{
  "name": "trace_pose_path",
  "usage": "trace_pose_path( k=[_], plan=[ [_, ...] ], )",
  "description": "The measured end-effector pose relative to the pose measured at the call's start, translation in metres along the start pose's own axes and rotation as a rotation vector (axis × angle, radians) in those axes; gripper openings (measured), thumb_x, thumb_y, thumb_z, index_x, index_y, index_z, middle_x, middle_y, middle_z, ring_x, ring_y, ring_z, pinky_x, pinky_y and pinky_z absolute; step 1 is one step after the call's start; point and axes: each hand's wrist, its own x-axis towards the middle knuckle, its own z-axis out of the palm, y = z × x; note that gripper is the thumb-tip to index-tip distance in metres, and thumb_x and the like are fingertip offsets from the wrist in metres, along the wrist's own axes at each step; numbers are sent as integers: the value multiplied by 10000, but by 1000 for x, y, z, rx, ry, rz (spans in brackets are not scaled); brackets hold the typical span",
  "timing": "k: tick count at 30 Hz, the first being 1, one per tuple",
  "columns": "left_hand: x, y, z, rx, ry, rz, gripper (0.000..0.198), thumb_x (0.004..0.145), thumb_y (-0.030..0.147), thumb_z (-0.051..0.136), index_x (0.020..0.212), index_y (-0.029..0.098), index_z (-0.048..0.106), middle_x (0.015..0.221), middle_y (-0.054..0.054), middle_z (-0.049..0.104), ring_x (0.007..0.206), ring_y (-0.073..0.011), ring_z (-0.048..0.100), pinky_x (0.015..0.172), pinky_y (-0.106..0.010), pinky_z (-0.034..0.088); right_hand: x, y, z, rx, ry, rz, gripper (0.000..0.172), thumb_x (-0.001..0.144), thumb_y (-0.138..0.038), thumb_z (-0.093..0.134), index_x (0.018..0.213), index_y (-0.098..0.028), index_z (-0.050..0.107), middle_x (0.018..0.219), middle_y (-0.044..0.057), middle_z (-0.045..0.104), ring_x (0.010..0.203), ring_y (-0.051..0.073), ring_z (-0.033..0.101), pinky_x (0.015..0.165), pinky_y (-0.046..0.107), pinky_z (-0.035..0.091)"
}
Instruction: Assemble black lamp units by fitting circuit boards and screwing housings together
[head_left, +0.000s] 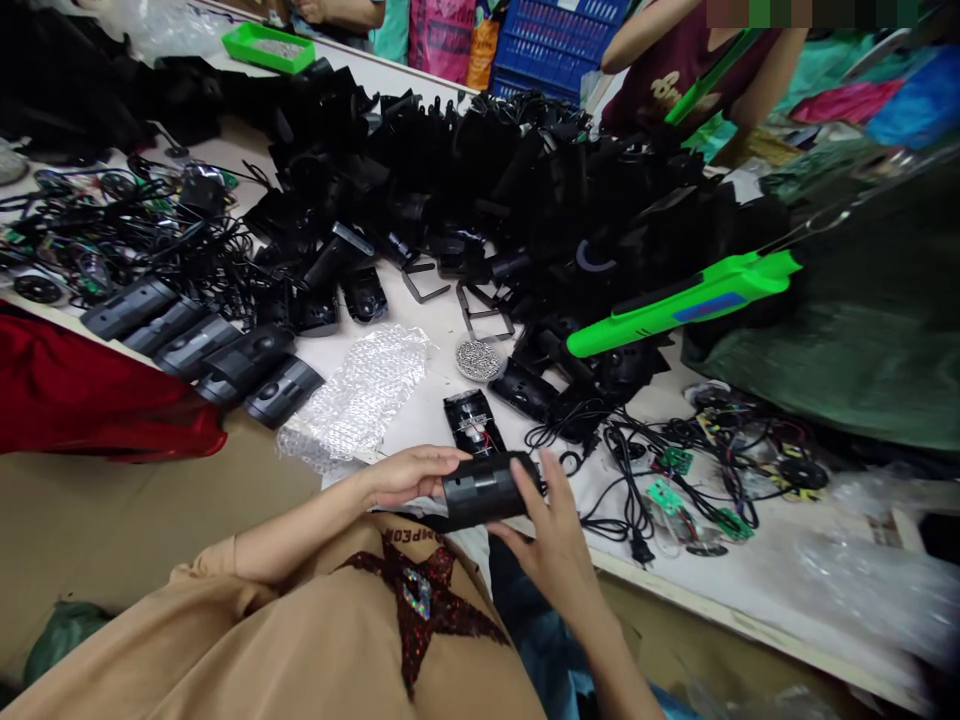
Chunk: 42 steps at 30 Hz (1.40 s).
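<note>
Lettering on your tan shirt (300,640) reads "MPEON", its start lost in a fold, above a dark sequined star (420,600). Across the table (420,300), another person's maroon shirt (626,105) bears pale script beginning with "S", the rest unclear. The pink bag (441,40) behind carries print too blurred to read. You also have a blue label on the green tool (675,305), its words illegible.

Your left hand (409,475) grips the left end of a black casing (491,490), held near your body at the table's edge. Your right hand (559,540) holds its right end, index finger on top, thumb at the lower edge, other fingers spread.

Just beyond the casing sits an open housing (474,420) with a red wire, and past that a dish of screws (478,360). Bubble wrap (360,390) lies to your left, beside a row of casings (225,360). The tool hangs across your view of the black parts (480,180); cables and circuit boards (675,500) crowd your right.
</note>
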Motion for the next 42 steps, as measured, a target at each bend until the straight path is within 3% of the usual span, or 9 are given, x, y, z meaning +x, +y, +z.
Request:
trace_pose_path(
  k=[2,4,8,12,16,19,24,29,42],
  plan=[
    [0,-7,8,-37,72,155,337,739,357,686,989,144,613,892,-41,607,808,-131,565,766,-259,429,-3,-6,12,182,150,161,745,793,-316,614,1413,-324,202,1505,86,152,1354,317,225,1017,545,351],
    [0,-20,19,14,127,313,336,783,406,634,1003,165,556,858,-17,566,791,-115,536,760,-242,417,-5,-16,28,480,170,304,753,810,-359,582,1425,-297,151,1485,111,215,1327,288,303,981,486,415],
    [3,-42,36,414,102,480,319,866,458,492,993,166,478,857,-15,510,808,-129,481,771,-255,394,2,-28,48,853,196,540,757,817,-419,542,1425,-214,142,1422,134,346,1273,243,399,1020,431,381],
    [8,-36,38,754,24,578,327,921,445,347,960,151,483,944,-67,506,893,-180,470,821,-310,397,16,-16,44,901,171,574,810,749,-414,627,1407,-200,204,1399,117,384,1269,232,400,1061,417,323],
    [9,-20,37,972,-82,634,301,931,376,316,892,147,508,913,-81,514,887,-189,491,824,-317,415,28,-1,33,907,111,537,688,776,-425,582,1364,-207,300,1325,108,469,1195,229,476,1019,415,371],
    [9,-16,28,917,26,671,241,907,329,400,1043,161,505,1015,-93,524,991,-197,502,889,-323,411,41,5,24,699,161,485,702,758,-453,583,1355,-197,317,1323,121,467,1179,247,486,986,423,393],
    [26,-15,-17,757,577,579,398,860,237,450,1246,156,400,1146,-130,476,998,-202,524,863,-349,440,65,9,22,52,88,416,785,696,-495,620,1362,-200,329,1320,134,467,1180,295,470,954,449,401],
    [51,-12,-51,773,489,463,603,805,177,489,1371,148,280,1323,-167,396,895,-190,580,888,-397,431,72,-2,38,-180,-32,400,751,740,-546,527,1371,-193,322,1228,137,537,1069,303,540,821,416,466],
    [61,-20,-50,665,404,510,576,781,179,522,1331,180,349,1291,-144,423,849,-155,571,825,-352,456,67,-4,49,-367,-30,394,711,773,-575,492,1362,-203,354,1175,107,579,923,271,604,622,322,473]
  ],
)
